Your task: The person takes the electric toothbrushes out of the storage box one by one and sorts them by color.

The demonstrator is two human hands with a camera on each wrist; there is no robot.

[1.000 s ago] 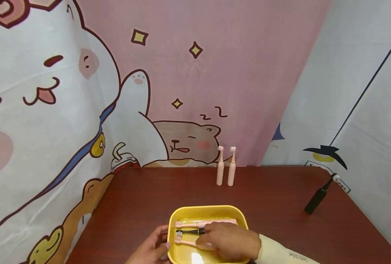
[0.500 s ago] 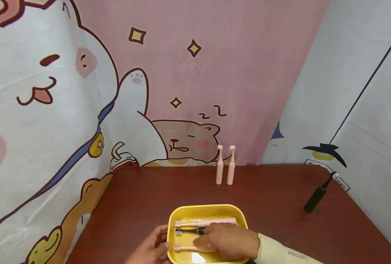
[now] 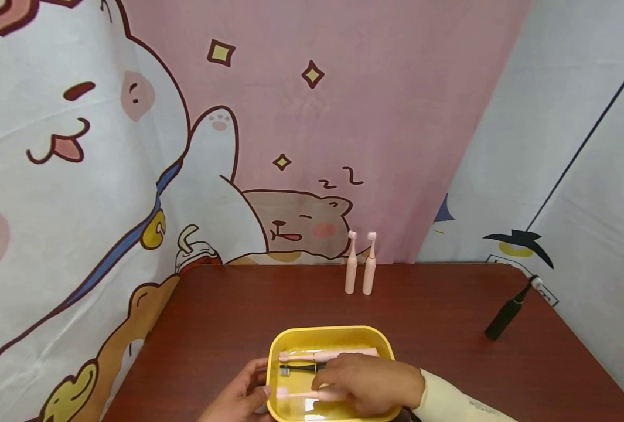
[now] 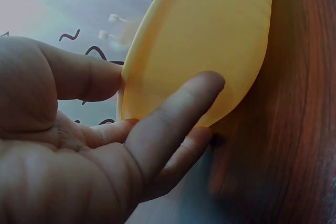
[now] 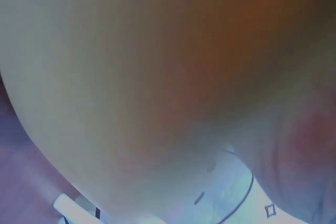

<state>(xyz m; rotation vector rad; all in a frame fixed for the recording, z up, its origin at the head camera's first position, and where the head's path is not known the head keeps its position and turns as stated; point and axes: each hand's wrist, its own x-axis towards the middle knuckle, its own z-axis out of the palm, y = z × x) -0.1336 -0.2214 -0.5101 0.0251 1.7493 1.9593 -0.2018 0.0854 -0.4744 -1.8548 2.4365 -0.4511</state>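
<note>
Occupying the near part of a dark red-brown wood-grained table [image 3: 227, 316]: one shallow, round-cornered yellow plastic tray [image 3: 327, 341], its left end being held by the left hand [image 3: 238, 395], thumb and fingers closing on the wall. Lying inside, rear to front: one slim pale-pink toothbrush [image 3: 327, 355]; one black toothbrush with grey bristles [image 3: 319, 367]; one pale-pink toothbrush with a rounded handle [image 3: 313, 394]. The right hand [image 3: 367, 381] is reaching over this last handle; hidden fingertips are leaving its grip impossible to tell. Standing behind: two pink upright toothbrushes [image 3: 351, 275].
</note>
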